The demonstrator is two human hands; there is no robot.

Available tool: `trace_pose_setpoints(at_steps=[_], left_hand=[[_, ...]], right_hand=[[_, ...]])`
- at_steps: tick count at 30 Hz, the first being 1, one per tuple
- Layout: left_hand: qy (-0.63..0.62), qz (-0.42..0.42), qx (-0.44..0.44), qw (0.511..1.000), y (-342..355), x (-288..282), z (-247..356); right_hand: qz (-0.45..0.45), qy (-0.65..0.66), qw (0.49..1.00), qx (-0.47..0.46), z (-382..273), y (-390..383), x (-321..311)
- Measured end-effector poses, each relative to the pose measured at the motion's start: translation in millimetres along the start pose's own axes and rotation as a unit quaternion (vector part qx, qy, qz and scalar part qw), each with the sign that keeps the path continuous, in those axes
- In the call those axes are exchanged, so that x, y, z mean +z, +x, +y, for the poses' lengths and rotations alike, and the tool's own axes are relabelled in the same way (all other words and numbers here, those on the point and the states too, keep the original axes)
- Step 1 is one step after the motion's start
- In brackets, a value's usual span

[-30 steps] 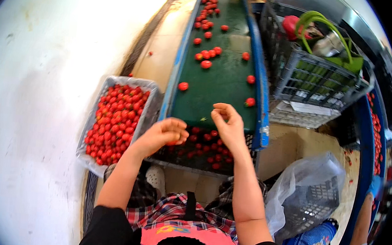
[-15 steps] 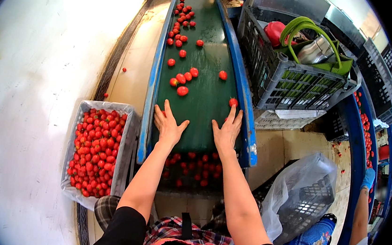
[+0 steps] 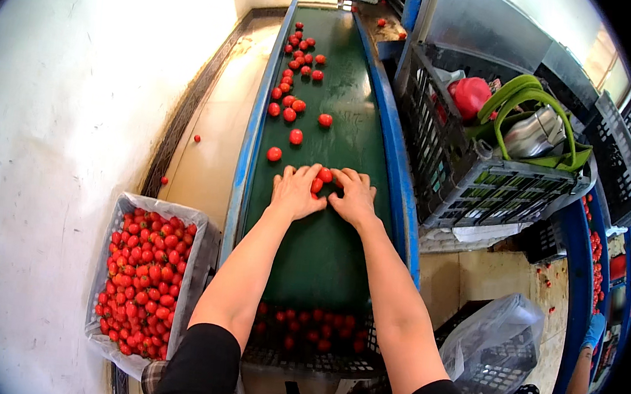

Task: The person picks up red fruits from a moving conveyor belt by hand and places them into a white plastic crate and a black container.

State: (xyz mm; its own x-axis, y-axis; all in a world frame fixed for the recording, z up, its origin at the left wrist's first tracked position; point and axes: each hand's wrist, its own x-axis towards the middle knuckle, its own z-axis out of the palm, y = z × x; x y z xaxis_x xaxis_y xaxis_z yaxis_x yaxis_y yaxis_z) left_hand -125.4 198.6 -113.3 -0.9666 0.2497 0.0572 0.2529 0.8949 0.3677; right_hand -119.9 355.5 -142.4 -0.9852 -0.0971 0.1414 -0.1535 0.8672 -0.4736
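Observation:
On the green conveyor belt (image 3: 325, 251), my two hands are drawn together, cupped around a few cherry tomatoes. One cherry tomato (image 3: 316, 186) lies between the thumb and fingers of my left hand (image 3: 294, 193). Another red tomato (image 3: 324, 175) shows between the fingertips of both hands. My right hand (image 3: 355, 198) has its fingers curled against the belt beside them, and whatever lies under its palm is hidden. Farther up, loose tomatoes (image 3: 296, 137) are scattered, mostly along the left side. Below the belt's near end, a black crate (image 3: 307, 362) holds more tomatoes.
At my left stands a lined crate (image 3: 205, 255) heaped with tomatoes. Blue rails (image 3: 401, 175) border the belt. A black crate (image 3: 444, 202) at the right holds a green bag and a metal flask. A plastic-lined crate (image 3: 495, 343) sits lower right, near a co-worker's gloved hand (image 3: 594, 330).
My hands have moved inward from the belt's sides and closed around cherry tomatoes. The view has shifted, and tomatoes on the belt have come nearer.

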Motion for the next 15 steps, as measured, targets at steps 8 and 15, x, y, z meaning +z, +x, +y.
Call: trace_pose_setpoints(at_steps=[8,15], left_hand=[[-0.024,0.163,0.032,0.986,-64.8,23.8,-10.9],[-0.027,0.143,-0.034,0.989,-69.9,15.6,5.5]], right_hand=[[0.085,0.037,0.984,-0.151,-31.0,-48.6,21.6],[-0.047,0.007,0.999,0.026,-57.2,-16.3,7.0]])
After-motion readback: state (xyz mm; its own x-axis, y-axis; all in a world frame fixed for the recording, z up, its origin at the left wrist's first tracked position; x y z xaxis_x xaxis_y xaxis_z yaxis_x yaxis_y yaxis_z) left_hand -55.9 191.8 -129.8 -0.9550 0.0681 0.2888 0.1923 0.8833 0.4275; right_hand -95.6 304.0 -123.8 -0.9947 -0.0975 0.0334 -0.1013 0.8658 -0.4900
